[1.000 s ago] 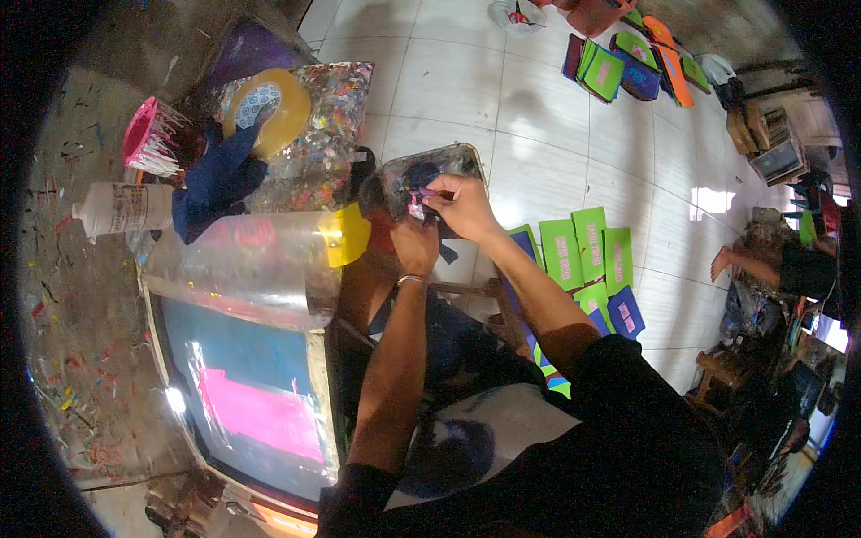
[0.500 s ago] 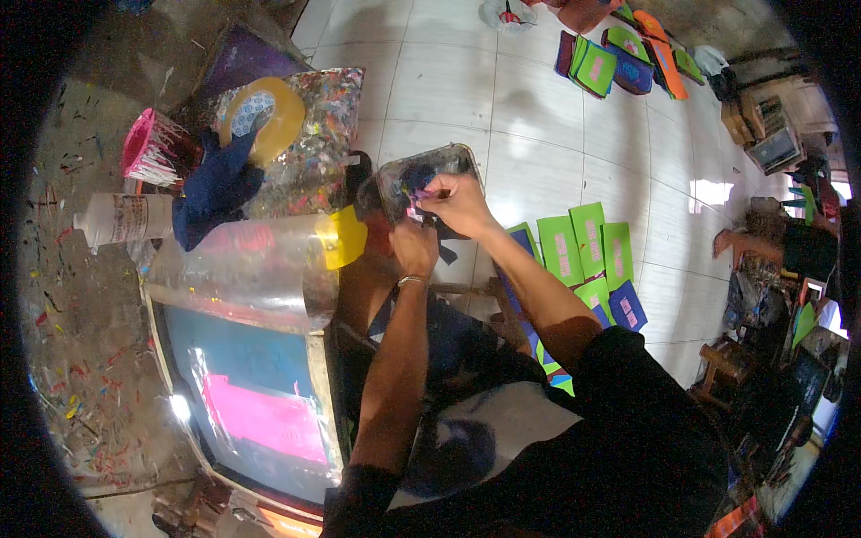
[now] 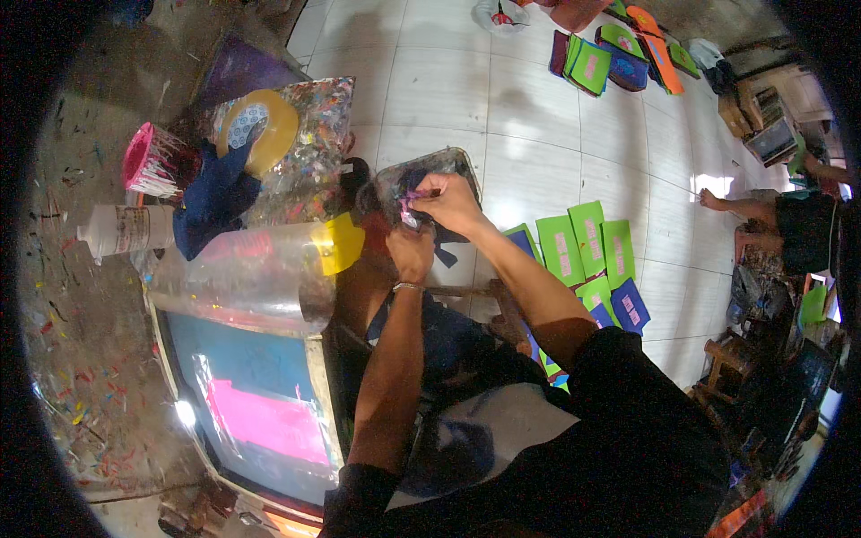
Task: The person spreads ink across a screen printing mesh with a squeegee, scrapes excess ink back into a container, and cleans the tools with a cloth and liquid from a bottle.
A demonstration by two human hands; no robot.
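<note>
My right hand (image 3: 444,202) pinches a small pink-and-purple stained item (image 3: 411,204), perhaps a rag, over a grimy metal tray (image 3: 453,160) holding dark material. My left hand (image 3: 408,247) is closed just below it, gripping the lower part of the same item, whose shape is unclear. To their left are a paint-spattered board (image 3: 318,125) with a tape roll (image 3: 273,130), a dark blue cloth (image 3: 206,206), a pink-stained container (image 3: 143,157) and a plastic bottle (image 3: 117,229). Nearer lies a screen frame (image 3: 251,412) with pink ink, beside a clear sheet (image 3: 224,287) and a yellow piece (image 3: 339,242).
Green and blue printed pieces (image 3: 587,242) are spread on the tiled floor (image 3: 529,125) to my right. Farther off are several colored stacks (image 3: 592,67) and a plastic bag with red scissors (image 3: 502,16). At the far right a co-worker's leg (image 3: 744,206) shows among clutter and a wooden stool (image 3: 726,363).
My hands stay together over the tray, shifting only slightly. The view has tilted a little. The co-worker at the right has moved their leg, and their arm now shows higher up.
</note>
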